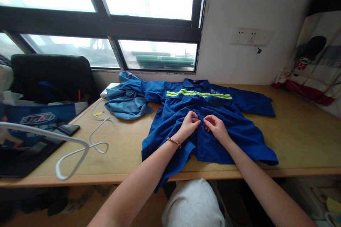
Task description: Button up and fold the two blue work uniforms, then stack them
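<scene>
A blue work shirt [210,120] with a yellow reflective chest stripe [198,94] lies spread flat, front up, on the wooden table [298,131]. My left hand [189,125] and my right hand [215,125] meet at the shirt's front placket near the middle. Each pinches an edge of the fabric, fingertips almost touching, at what looks like a button. A beaded bracelet sits on my left wrist. The shirt's hem hangs over the table's near edge.
A second, crumpled blue garment [128,99] lies at the back left. A white hanger [71,149] and a white cable [99,127] lie on the left side, by a phone [69,129] and a black chair [50,78]. Wall sockets [250,37] sit behind.
</scene>
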The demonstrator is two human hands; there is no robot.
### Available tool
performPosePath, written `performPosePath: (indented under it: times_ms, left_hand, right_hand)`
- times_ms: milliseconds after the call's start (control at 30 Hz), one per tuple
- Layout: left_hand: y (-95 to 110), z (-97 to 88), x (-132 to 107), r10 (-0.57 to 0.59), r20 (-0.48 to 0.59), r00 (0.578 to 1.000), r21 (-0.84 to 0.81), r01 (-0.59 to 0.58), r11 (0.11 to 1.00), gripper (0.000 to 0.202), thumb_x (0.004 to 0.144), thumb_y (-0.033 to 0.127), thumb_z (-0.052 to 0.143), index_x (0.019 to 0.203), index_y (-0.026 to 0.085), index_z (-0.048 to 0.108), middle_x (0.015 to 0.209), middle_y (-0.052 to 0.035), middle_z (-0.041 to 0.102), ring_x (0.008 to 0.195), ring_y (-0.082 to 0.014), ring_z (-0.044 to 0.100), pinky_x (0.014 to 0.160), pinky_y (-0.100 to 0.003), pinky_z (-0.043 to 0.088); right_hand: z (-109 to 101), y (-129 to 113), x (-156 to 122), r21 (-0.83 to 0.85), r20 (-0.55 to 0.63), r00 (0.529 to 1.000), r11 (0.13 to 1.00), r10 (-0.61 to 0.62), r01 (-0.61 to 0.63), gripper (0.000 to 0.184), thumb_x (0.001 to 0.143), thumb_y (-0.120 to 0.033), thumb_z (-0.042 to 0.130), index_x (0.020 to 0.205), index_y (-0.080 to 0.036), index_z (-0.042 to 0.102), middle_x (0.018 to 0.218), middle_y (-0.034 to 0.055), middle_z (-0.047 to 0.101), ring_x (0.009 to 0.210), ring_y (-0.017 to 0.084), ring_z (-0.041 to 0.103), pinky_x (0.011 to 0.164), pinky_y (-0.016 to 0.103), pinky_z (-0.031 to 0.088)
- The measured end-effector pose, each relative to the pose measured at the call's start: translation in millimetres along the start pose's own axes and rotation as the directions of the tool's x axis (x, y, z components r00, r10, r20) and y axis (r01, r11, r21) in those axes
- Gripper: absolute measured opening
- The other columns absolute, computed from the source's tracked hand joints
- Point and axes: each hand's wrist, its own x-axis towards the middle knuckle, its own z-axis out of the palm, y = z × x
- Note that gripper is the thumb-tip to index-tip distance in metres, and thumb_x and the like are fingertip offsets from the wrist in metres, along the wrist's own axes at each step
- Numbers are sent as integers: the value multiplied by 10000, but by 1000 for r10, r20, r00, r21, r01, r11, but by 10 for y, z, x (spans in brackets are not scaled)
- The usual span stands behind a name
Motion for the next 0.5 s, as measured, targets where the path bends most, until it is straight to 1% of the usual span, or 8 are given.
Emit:
performPosePath:
  times_ms: [67,133,267,333,367,433,467,500]
  left_hand:
    - [-25,-3,10,79,54,995,7,-79,997,222,704,167,582,808,177,387,522,79,465,422,-42,431,413,-131,326]
    - [-20,-5,7,106,85,991,-2,-106,994,216,714,179,577,821,178,389,529,75,468,436,-44,436,422,-132,324]
    - [51,6,-26,63,133,989,-45,-58,997,264,697,227,611,849,183,400,530,66,485,460,-66,479,439,-146,368]
    - [73,8,-34,8,131,991,-82,3,997,288,688,252,622,870,186,408,541,57,505,464,-84,503,443,-171,408]
    - [72,5,-32,-22,111,994,-100,34,994,295,683,256,626,875,186,414,547,52,514,464,-91,512,442,-183,422]
    - [51,-9,-15,-77,37,996,-133,81,988,295,668,243,634,871,182,428,551,45,523,458,-97,519,431,-192,430]
    - [33,-21,-1,-99,-8,995,-150,97,984,289,662,229,637,863,179,436,549,44,522,449,-95,514,423,-189,425]
    - [13,-35,15,-118,-49,992,-164,108,980,279,657,214,639,853,175,443,542,45,518,438,-89,505,414,-183,416]
  right_hand:
    - [-8,18,15,74,0,1000,997,30,-30,224,716,-386,581,817,-189,549,604,-17,557,515,122,529,441,223,411]
    - [-14,36,32,129,1,998,990,55,-55,232,696,-375,602,810,-182,544,598,-21,555,504,111,520,430,211,398]
    - [-25,54,58,240,-7,983,955,181,-174,259,646,-354,643,792,-166,540,578,-26,544,470,89,493,410,193,365]
    - [-38,26,50,283,-38,979,942,198,-179,257,643,-357,644,779,-167,535,578,-26,538,458,82,476,407,193,349]
    - [-47,-1,36,286,-68,983,947,171,-145,251,656,-366,634,776,-172,532,574,-29,531,450,79,463,406,196,339]
    - [-64,-80,-10,223,-100,993,974,61,-37,236,696,-392,601,775,-183,526,555,-38,505,439,80,434,409,208,325]
    - [-68,-127,-41,149,-72,997,989,-8,19,233,710,-403,590,771,-187,527,552,-38,496,445,83,426,419,215,325]
    - [-67,-174,-75,52,-4,997,996,-77,77,236,714,-412,589,761,-188,531,556,-35,494,459,88,424,434,223,328]
